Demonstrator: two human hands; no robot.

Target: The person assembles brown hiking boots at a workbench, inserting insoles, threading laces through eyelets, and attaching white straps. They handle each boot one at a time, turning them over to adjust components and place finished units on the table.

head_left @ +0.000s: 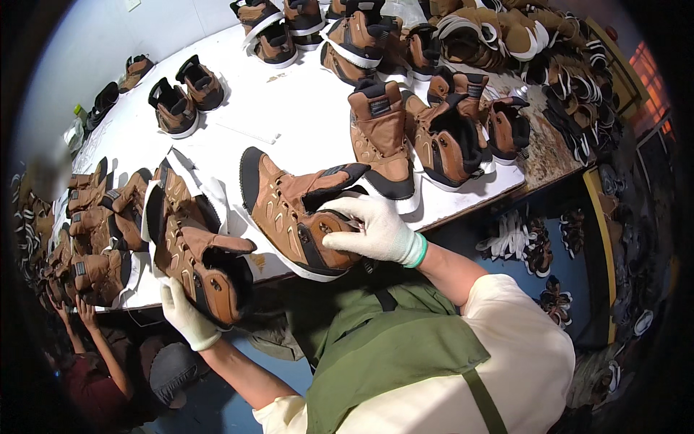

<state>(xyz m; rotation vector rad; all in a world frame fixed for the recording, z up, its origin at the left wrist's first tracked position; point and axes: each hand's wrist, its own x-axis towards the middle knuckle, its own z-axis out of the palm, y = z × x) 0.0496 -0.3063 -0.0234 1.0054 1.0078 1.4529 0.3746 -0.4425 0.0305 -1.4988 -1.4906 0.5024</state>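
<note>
Green apron (390,347) and cream sleeves fill the lower frame, closest to the lens; both forearms rise from it toward the worktop (303,108).

Worktop: white, long, running away to the upper left. Crowded with brown-and-black high-top boots, some white-soled; a dense heap (506,36) at the far right end, a stack (94,231) at the near left edge.

Boot A (296,213): lies on its side at the near edge of the worktop, toe pointing away, tongue flopped open. Right hand (372,228), in a white glove with green cuff, rests over the collar and heel; fingers (340,210) curled and pressed onto the upper, thumb side hidden, so a full pinch cannot be confirmed.

Boot B (199,264): overhangs the worktop edge, opening toward the camera. Left hand (184,315), white-gloved, cups it from below; fingers wrapped under the heel, tips out of sight.

Another person's bare hand (85,312) reaches up at the lower left, apart from both gloves.

Judgement on technique: boot B carries much of its weight off the edge, so the left palm should stay flat beneath the heel rather than gripping the soft collar. For boot A, pressing near the stiff heel counter looks better than on the loose tongue, which would fold. Keep the two boots apart so the soles do not scuff the uppers.
</note>
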